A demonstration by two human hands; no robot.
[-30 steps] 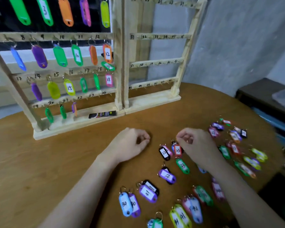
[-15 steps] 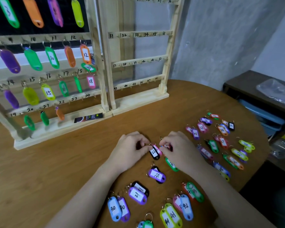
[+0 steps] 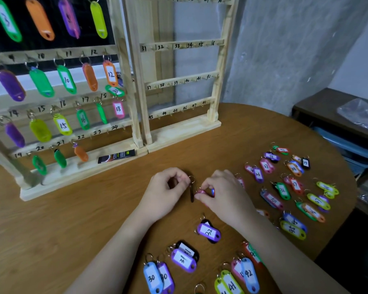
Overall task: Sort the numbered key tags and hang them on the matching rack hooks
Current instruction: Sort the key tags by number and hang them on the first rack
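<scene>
Mid-table, clear of the rack [image 3: 179, 132], her left hand [image 3: 166, 192] pinches a black tag's ring [image 3: 191, 178]; right hand [image 3: 223, 194] pinches a pink tag [image 3: 201, 192] just beside it.

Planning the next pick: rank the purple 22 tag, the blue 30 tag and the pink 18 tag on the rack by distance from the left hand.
From the left hand:
1. Purple 22 tag, on the table, toward the person.
2. Blue 30 tag, at the table's near edge.
3. Pink 18 tag, hanging on the rack.

plain workroom/office: bare concrete wall [image 3: 285, 49], round wood table [image 3: 51, 219], numbered key racks [image 3: 179, 77].
</scene>
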